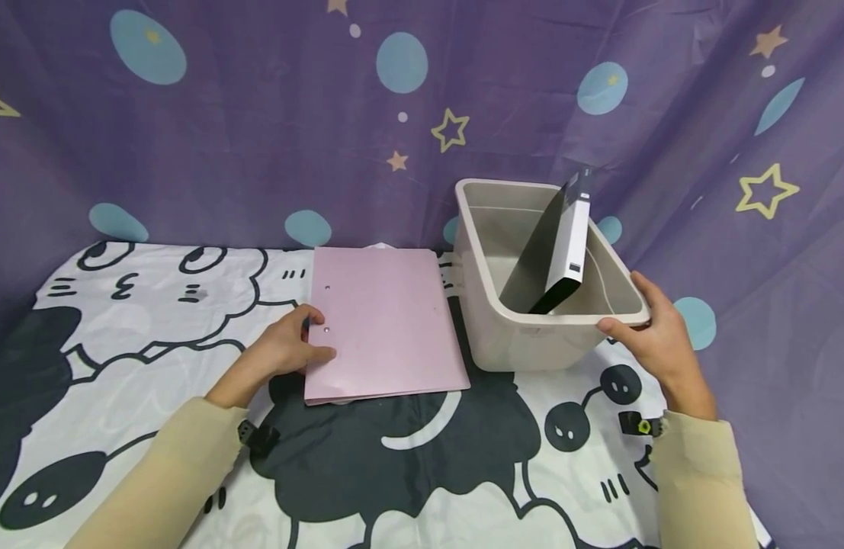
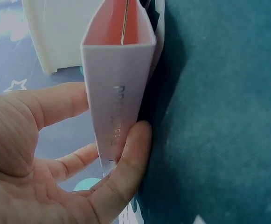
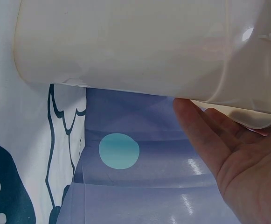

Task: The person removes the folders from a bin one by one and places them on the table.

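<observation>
A pink ring binder (image 1: pixel 387 320) lies on the patterned cloth, its spine towards the left. My left hand (image 1: pixel 284 347) grips it there, thumb on the cover; in the left wrist view the fingers reach around the lettered spine (image 2: pixel 116 79). To the right stands a beige plastic bin (image 1: pixel 524 343). At its front right corner my right hand (image 1: pixel 662 343) holds the rim, thumb at the front. Inside the bin a black binder with a white spine (image 1: pixel 569 244) leans at a tilt, its top above the rim. The bin hides the fingertips of the right hand in part.
A white cloth with black cartoon sheep (image 1: pixel 408 457) covers the surface. Behind it hangs a purple curtain (image 1: pixel 271 114) with stars and blue dots, close to the bin's back and right side. Each wrist wears a small dark camera strap (image 1: pixel 257 436).
</observation>
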Motion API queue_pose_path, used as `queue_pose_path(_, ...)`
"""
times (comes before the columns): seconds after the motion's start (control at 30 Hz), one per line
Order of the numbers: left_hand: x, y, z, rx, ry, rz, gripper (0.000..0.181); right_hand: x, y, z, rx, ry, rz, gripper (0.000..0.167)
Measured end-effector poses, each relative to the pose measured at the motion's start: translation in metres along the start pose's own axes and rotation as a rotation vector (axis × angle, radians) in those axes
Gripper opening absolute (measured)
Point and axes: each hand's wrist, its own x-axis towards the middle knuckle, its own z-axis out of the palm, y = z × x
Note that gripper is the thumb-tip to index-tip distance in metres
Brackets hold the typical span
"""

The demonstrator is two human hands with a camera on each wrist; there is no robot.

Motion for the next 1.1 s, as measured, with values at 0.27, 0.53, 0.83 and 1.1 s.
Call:
queue_pose_path(0.27,-0.001,-0.0001,-0.0006,0.013,-0.006,-0.006,0.062,-0.0004,-0.0002,0.0011,-0.018,0.006,-0.012,0.092)
queue_pose_path(0.53,-0.0015,0.0007,-0.0009,0.027,-0.005,-0.013,0.063,-0.0012,-0.0014,0.0003,-0.014,0.006,-0.023,0.092)
queue_pose_path(0.83,0.0002,-0.0007,-0.0004,0.046,0.006,-0.017,0.062,-0.0019,-0.0026,0.0002,-0.03,0.003,-0.017,0.092)
queue_pose_path(1.1,-0.0018,0.0021,-0.0036,0.144,0.05,0.032,0.058,-0.002,-0.0039,0.0004,-0.026,0.003,-0.007,0.092)
